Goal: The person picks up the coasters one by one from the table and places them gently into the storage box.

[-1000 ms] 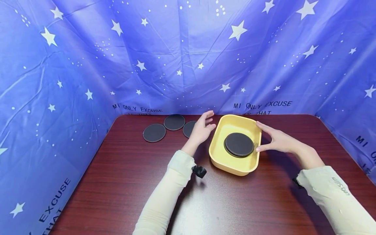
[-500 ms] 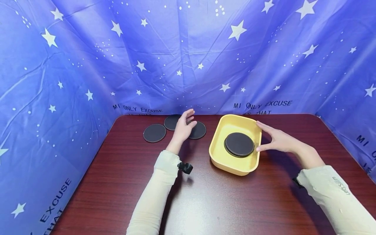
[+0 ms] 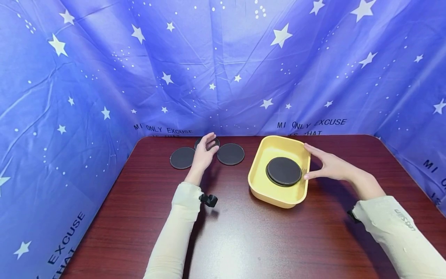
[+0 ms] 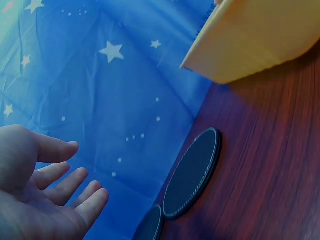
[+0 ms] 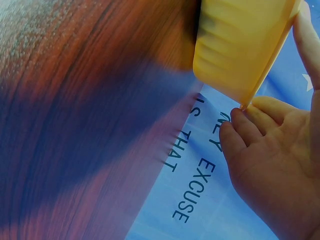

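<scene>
While the left hand (image 3: pixel 203 153) hangs left of the yellow bin (image 3: pixel 271 200), its fingers loosely parted and pinching nothing, the right hand (image 3: pixel 331 166) spreads thumb and fingers wide along the bin's right rim, tips touching it, presumably as a brace so that it does not slide. Partly hidden beneath the left hand is the far disc (image 3: pixel 198 142); whether any finger meets it, I cannot tell. Of the three black discs left of the bin, the near-right disc (image 3: pixel 231 154) lies closest to it and the outer disc (image 3: pixel 181 158) farthest; they lie flat, one layer deep, perhaps so each can be lifted singly. Inside the bin, nearer its right wall, a disc stack (image 3: pixel 283 170) rests on the floor, apparently piled to save room. Under the bin spreads the table (image 3: pixel 258 240); behind it hangs a starry backdrop (image 3: pixel 223 58).
</scene>
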Action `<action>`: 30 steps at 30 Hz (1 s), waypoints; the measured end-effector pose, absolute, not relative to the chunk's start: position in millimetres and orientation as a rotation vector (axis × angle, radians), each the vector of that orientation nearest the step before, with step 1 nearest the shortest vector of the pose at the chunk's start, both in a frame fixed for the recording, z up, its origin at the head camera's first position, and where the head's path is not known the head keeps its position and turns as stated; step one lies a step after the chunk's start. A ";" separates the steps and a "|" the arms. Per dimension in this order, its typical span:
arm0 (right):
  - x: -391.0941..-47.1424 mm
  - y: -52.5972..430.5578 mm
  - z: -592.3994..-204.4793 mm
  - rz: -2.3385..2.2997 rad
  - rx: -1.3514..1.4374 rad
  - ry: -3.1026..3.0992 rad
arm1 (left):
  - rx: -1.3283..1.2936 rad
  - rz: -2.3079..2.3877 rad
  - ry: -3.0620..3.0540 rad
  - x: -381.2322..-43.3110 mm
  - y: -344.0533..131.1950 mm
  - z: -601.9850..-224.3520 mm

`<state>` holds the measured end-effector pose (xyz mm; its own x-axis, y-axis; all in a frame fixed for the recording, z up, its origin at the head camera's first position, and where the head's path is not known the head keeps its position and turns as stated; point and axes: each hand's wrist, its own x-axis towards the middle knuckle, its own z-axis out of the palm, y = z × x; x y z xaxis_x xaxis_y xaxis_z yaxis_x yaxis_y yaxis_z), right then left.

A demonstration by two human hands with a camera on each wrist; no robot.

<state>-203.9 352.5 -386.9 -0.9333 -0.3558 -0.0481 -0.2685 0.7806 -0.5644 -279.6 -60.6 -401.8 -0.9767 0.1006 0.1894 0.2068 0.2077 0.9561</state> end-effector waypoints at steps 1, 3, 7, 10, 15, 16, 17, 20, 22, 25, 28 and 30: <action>-203.9 352.6 -387.2 -0.857 -0.495 2.820 | -0.295 -1.904 -2.371 -279.6 -62.8 -402.8; -203.9 353.1 -388.0 -0.855 -0.490 2.820 | -0.284 -1.919 -2.356 -279.3 -67.5 -404.2; -204.0 353.6 -388.5 -0.857 -0.487 2.818 | -0.260 -1.930 -2.336 -280.8 -77.2 -410.3; -203.9 353.2 -387.9 -0.861 -0.487 2.815 | -0.228 -1.929 -2.340 -281.1 -85.5 -413.9; -204.1 352.5 -387.2 -0.861 -0.489 2.816 | -0.177 -1.927 -2.343 -280.4 -98.7 -416.9; -204.1 352.4 -387.2 -0.860 -0.487 2.816 | -0.167 -1.927 -2.344 -280.1 -101.2 -417.5; -204.1 352.3 -387.3 -0.858 -0.484 2.816 | -0.158 -1.921 -2.348 -280.4 -103.8 -418.5; -203.9 352.1 -387.4 -0.855 -0.485 2.814 | -0.128 -1.909 -2.354 -280.7 -111.6 -421.4; -204.0 352.0 -387.7 -0.854 -0.487 2.816 | -0.110 -1.905 -2.356 -280.1 -116.4 -422.8; -204.3 351.9 -387.6 -0.856 -0.490 2.817 | -0.081 -1.909 -2.355 -278.9 -124.0 -426.1; -204.5 351.7 -387.2 -0.865 -0.494 2.814 | -0.060 -1.910 -2.354 -277.6 -131.3 -429.0; -204.5 351.4 -386.7 -0.871 -0.496 2.810 | -0.052 -1.903 -2.347 -277.5 -136.2 -431.3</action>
